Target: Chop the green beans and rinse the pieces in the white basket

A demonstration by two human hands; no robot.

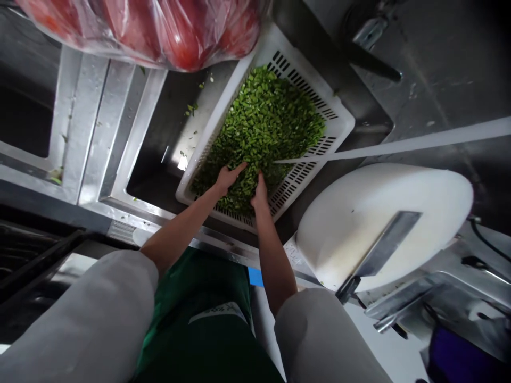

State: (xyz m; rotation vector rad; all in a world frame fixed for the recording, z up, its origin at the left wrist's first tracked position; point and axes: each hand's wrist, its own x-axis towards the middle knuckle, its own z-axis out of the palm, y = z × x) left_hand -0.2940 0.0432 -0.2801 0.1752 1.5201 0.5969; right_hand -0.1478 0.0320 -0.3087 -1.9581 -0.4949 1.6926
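Note:
A white slotted plastic basket [339,119] sits tilted over a steel sink and holds a heap of chopped green vegetable pieces [267,117]. My left hand [228,176] rests on the near part of the heap with its fingers spread. Beside it, my right hand [260,194] presses into the greens, its fingers partly buried among the pieces. A thin stream of water [399,144] runs from the right into the basket near my right hand.
A round white chopping board [359,223] lies at the right with a cleaver [379,252] on it. A clear bag of red produce [159,26] hangs at the top. The steel sink basin [159,159] lies left of the basket, with green scraps on its rim.

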